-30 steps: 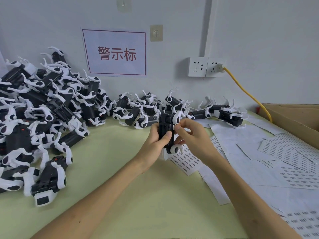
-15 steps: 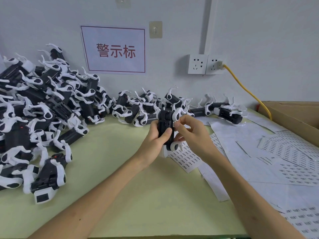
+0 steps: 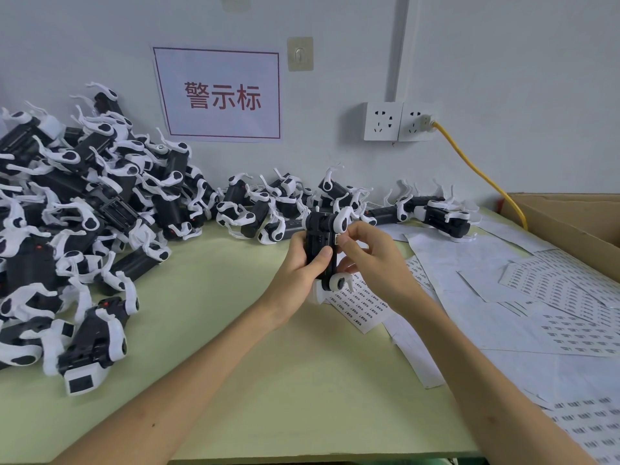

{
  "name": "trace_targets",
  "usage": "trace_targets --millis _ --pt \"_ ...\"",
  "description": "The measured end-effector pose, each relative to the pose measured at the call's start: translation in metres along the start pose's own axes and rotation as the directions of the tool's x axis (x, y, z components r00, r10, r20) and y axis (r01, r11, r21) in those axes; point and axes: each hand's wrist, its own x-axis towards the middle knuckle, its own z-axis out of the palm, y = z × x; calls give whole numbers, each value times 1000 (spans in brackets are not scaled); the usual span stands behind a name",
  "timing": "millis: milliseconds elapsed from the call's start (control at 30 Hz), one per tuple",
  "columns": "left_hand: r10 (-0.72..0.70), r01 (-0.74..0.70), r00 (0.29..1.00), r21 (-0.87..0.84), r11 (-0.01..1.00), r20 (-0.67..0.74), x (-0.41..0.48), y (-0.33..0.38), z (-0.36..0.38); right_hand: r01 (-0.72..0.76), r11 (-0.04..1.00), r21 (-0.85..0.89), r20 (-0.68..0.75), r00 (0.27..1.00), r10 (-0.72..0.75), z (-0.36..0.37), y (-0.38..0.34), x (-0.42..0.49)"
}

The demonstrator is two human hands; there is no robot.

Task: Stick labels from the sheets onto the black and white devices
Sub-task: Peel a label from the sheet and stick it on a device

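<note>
A black and white device point(image 3: 321, 243) stands upright above the middle of the table, and my left hand point(image 3: 302, 263) grips it with the thumb across its front. My right hand point(image 3: 369, 256) pinches a small label point(image 3: 337, 238) against the device's right side. Under my hands lies a label sheet point(image 3: 360, 308) with rows of small printed labels. More label sheets point(image 3: 550, 286) spread over the table's right side.
A large heap of black and white devices point(image 3: 77, 229) fills the table's left. A row of devices point(image 3: 335, 203) runs along the wall. A cardboard box point(image 3: 570, 219) stands at the right. A yellow cable point(image 3: 476, 169) hangs from a wall socket point(image 3: 414, 122).
My right thumb and fingers have shifted a little on the device's right side, where the label now shows. My left hand keeps its grip; the device stays in place.
</note>
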Motion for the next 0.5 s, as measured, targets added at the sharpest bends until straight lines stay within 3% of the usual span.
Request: trace_targets --millis 500 --pt "25 -26 1000 14 1000 16 -2 2 0 -21 1000 6 -10 1000 21 0 -1 -1"
